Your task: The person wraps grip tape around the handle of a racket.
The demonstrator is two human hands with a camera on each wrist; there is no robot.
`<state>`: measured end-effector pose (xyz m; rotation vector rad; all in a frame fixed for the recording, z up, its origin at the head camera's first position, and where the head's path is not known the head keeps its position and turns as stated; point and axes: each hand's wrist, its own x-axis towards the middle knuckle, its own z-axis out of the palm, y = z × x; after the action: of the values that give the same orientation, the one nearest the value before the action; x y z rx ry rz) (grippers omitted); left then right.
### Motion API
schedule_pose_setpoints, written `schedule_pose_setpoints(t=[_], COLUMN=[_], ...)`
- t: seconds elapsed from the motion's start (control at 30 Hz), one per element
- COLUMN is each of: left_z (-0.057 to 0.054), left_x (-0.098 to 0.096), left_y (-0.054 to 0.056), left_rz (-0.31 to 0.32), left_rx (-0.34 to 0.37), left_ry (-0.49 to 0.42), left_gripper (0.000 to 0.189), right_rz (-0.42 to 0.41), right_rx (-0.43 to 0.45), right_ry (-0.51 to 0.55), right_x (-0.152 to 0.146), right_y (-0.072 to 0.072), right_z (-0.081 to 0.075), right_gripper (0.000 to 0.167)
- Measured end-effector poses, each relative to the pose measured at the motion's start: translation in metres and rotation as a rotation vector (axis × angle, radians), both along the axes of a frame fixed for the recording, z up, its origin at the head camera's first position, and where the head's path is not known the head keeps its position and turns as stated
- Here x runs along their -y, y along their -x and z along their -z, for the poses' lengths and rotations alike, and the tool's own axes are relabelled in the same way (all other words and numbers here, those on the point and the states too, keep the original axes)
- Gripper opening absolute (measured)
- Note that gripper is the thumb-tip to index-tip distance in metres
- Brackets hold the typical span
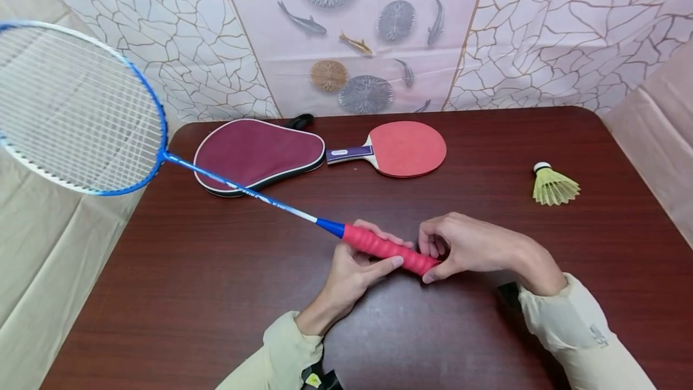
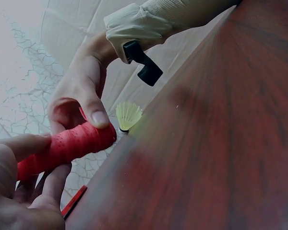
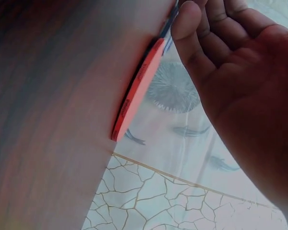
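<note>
A blue and white badminton racket (image 1: pixel 281 204) slants across the head view, its strung head (image 1: pixel 81 107) up at the left and its ridged red grip (image 1: pixel 379 245) low in the middle. My left hand (image 1: pixel 352 275) holds that grip from below, thumb along the near side and fingers behind. At the butt end, my right hand (image 1: pixel 476 248) pinches the grip, fingers bent over its far side. In the left wrist view the right thumb (image 2: pixel 100 119) presses on the red wrap, with a small red strip beside it. The right wrist view shows curled fingers (image 3: pixel 216 43); the grip is hidden there.
Behind the racket, on the dark wooden table (image 1: pixel 243 294), lie a maroon paddle case (image 1: pixel 254 149) and a red table tennis paddle (image 1: pixel 408 148). A yellow shuttlecock (image 1: pixel 554 185) rests at the right. Patterned cloth (image 1: pixel 368 35) hangs along the back edge.
</note>
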<state>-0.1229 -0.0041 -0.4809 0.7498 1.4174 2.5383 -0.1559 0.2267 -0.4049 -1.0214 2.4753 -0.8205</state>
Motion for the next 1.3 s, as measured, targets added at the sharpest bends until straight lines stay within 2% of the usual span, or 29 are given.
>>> schedule_pose_setpoints(t=[0.23,0.6,0.8,0.87,0.93,1.03,1.1,1.2,1.3], left_z=[-0.001,-0.001,0.000,0.000,0.001,0.001,0.001,0.001,0.001], left_x=[0.000,0.001,0.000,0.000,0.000,0.001,0.001,0.002,0.002], left_y=[0.001,0.001,0.001,0.001,0.001,0.000,0.000,-0.001,-0.001], left_rz=[0.014,-0.002,0.000,0.027,0.070,0.141,0.166,0.187,0.185], left_rx=[-0.024,0.014,0.022,0.024,0.027,0.036,0.038,0.032,0.012], left_ry=[0.014,-0.008,-0.029,-0.048,-0.075,-0.107,-0.110,-0.105,-0.081], left_gripper=[0.039,0.039,0.039,0.038,0.037,0.036,0.036,0.035,0.035], right_rz=[0.004,-0.056,-0.063,-0.061,-0.081,-0.163,-0.230,-0.295,-0.304], right_rx=[0.040,0.104,0.111,0.152,0.243,0.411,0.499,0.539,0.506], right_ry=[0.026,0.102,0.117,0.119,0.146,0.201,0.228,0.232,0.215], right_x=[-0.004,-0.016,-0.015,-0.016,-0.018,-0.021,-0.022,-0.021,-0.020], right_y=[0.003,0.006,0.007,0.008,0.009,0.010,0.010,0.009,0.008], right_z=[0.000,-0.008,-0.005,-0.004,-0.001,0.004,0.008,0.013,0.016], right_gripper=[0.035,0.009,0.008,0.008,0.010,0.015,0.018,0.015,0.012])
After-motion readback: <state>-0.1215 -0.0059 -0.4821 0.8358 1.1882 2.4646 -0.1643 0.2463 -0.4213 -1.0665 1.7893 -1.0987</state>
